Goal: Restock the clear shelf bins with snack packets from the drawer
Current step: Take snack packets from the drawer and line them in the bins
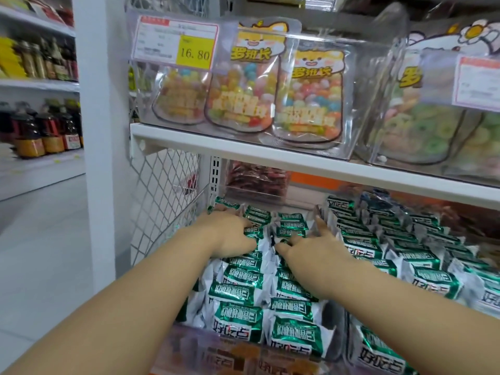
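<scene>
Green and silver snack packets point(244, 290) fill a clear shelf bin point(194, 345) on the lower shelf in two rows. My left hand point(230, 234) lies on the packets at the back left of the bin, fingers spread over them and pressing down. My right hand point(311, 247) rests on the back of the right row, its index finger pointing up along the bin's clear divider wall point(322, 212). Neither hand plainly grips a packet. The drawer is not in view.
A second bin of the same green packets point(422, 255) stands to the right. The white shelf board point(297, 161) hangs close above my hands, bearing clear bins of candy bags point(243, 85). White wire mesh point(165, 190) closes the left side. Bottles point(40, 131) stand on far left shelves.
</scene>
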Motion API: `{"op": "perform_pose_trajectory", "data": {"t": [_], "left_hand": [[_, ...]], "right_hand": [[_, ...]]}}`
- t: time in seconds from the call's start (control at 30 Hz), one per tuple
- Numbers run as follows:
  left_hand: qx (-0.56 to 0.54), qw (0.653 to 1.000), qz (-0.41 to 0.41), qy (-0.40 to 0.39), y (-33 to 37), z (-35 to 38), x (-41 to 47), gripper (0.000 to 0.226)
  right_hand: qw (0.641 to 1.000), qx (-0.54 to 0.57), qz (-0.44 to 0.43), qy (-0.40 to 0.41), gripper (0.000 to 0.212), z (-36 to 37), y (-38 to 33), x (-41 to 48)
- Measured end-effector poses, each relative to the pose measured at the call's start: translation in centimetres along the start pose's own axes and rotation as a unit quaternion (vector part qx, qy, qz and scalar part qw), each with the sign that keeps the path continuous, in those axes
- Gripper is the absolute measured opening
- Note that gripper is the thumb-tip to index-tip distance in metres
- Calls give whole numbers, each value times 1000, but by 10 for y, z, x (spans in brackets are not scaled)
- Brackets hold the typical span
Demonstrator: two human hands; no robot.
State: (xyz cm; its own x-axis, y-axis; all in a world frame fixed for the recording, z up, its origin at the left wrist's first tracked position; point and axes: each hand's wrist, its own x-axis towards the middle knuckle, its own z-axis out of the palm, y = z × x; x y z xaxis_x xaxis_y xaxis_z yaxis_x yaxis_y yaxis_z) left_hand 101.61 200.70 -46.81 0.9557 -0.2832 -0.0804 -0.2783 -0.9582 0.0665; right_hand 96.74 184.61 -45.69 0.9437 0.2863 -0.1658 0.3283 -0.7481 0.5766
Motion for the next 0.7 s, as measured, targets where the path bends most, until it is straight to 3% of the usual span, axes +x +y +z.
{"op": "perform_pose_trajectory", "data": {"t": [0.1,0.27,0.47,0.6,0.7], "left_hand": [[63,997,5,32,6,3,-5,55],[84,993,47,70,13,11,2,54],[66,994,67,58,19,19,5,53],[70,994,55,59,19,19,3,53],[61,996,40,42,18,16,9,56]], "right_hand": [[999,-25,-21,-11,65,0,-2,-2],[995,99,18,-2,69,-9,5,11],[984,150,24,-91,63,-12,-4,31],[982,161,59,-79,55,-4,-7,33],[974,202,89,-42,61,-2,0,43]]}}
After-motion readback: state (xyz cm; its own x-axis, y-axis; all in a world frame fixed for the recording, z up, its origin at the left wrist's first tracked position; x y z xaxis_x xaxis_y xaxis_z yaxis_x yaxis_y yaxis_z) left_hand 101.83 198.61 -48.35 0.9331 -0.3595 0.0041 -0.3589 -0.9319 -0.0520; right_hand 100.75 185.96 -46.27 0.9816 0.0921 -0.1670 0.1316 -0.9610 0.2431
